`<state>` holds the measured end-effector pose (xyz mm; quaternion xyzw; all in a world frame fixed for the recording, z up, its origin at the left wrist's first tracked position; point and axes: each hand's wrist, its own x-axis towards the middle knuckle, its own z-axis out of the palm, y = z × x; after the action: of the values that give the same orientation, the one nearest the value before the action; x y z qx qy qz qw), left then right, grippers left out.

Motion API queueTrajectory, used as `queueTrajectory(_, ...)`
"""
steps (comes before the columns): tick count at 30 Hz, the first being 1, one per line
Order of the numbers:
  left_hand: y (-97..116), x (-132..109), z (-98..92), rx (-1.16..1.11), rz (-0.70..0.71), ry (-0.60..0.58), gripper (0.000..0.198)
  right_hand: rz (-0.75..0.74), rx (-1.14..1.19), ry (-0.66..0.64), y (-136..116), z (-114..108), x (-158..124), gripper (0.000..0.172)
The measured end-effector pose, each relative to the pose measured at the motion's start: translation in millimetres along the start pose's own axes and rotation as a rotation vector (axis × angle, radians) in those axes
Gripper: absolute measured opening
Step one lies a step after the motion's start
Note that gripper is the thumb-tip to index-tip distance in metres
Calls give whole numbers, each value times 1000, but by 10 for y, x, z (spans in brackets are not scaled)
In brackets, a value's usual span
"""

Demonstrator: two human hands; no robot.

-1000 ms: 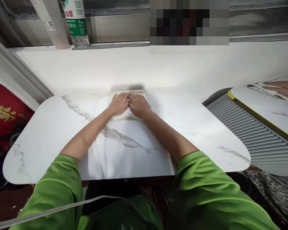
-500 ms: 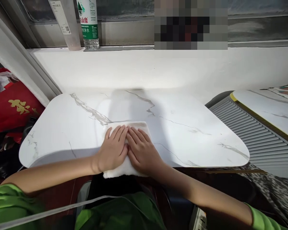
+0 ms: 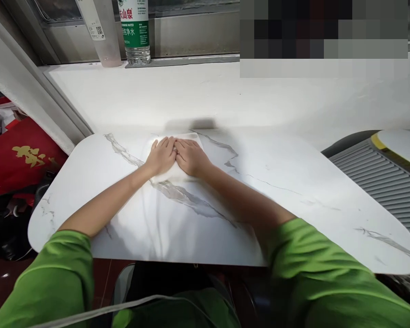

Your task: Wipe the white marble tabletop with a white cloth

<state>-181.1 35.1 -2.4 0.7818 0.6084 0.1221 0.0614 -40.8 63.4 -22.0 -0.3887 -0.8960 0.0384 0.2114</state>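
A folded white cloth (image 3: pixel 173 172) lies near the far edge of a white marble-patterned table (image 3: pixel 294 196). My left hand (image 3: pixel 161 156) and my right hand (image 3: pixel 190 156) press flat on it side by side, fingers stretched forward and touching each other. Both arms are extended, in green sleeves. Most of the cloth is hidden under the hands.
A white ledge (image 3: pixel 198 91) runs behind the table, with a green-labelled water bottle (image 3: pixel 135 29) and a clear tube (image 3: pixel 100 32) at its back. A grey ribbed panel (image 3: pixel 382 177) and a second table (image 3: pixel 403 143) stand to the right. Red fabric (image 3: pixel 17 155) lies at left.
Both hands have pushed the cloth from the table's near edge back to its far edge, with the arms stretching out. A second earlier it was at the far edge too.
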Motion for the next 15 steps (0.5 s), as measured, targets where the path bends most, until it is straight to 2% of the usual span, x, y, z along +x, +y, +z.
queueTrajectory(3,-174,360,3,7,-8,41,46,41,-2,2,195,99,332,51)
queueTrajectory(7,-244,513,10,14,-1,34,45,70,11,0,289,154,464,51)
queueTrajectory(11,-190,382,9,27,-19,20,48,67,-7,15,201,127,334,50)
queueTrajectory(15,-94,12,4,23,8,10,49,58,-50,6,-64,46,19,50)
